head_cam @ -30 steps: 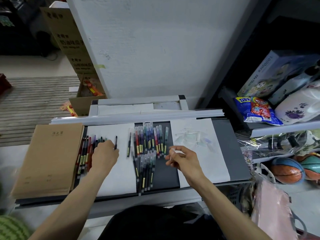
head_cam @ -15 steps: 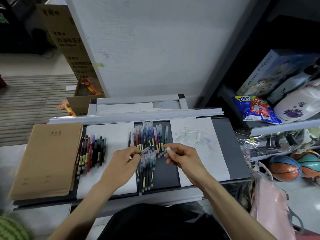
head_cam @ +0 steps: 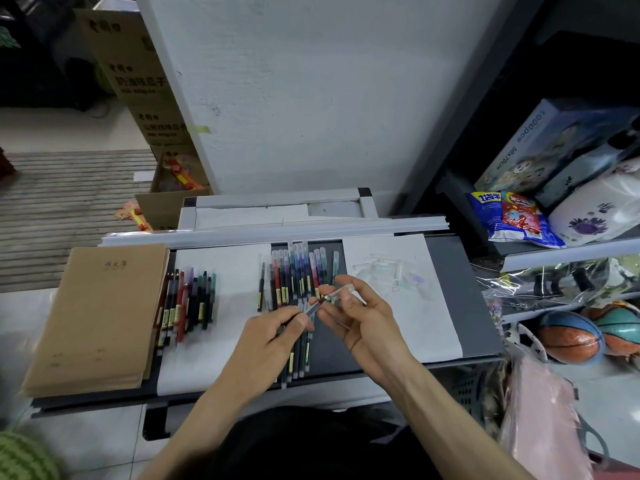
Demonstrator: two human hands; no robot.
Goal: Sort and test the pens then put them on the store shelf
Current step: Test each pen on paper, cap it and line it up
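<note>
At six o'clock, nearest the body, the two hands have come together over the middle of the worktop [head_cam: 474,289]. A second ago the left hand [head_cam: 273,337] was out at nine o'clock, laying a pen on the pile [head_cam: 187,303]. It has since swung back and lifted a fresh pen [head_cam: 313,309] from the rows [head_cam: 299,271]. Its thumb and forefinger pinch the barrel, and its other fingers are curled beneath. The right hand [head_cam: 363,320] has risen a little to meet it. Its fingers pinch a clear cap [head_cam: 341,292] right at the pen's tip, and the rest of them are relaxed. I cannot tell whether the cap is coming off or going on.

Just beyond the hands, toward twelve o'clock, the rows lie side by side with their caps on, untested as I judge. At nine o'clock the pile rests on white paper [head_cam: 228,268] beside the notebooks [head_cam: 100,313]. At two o'clock loose caps [head_cam: 391,271] lie on a second sheet [head_cam: 426,327]. Farther off, at three o'clock, the shelf [head_cam: 568,251] holds no pens that I can see.

One pen has been dealt with and the next is in hand. By my reckoning the sorting is in mid-cycle, with many pens left and shelving not begun.
</note>
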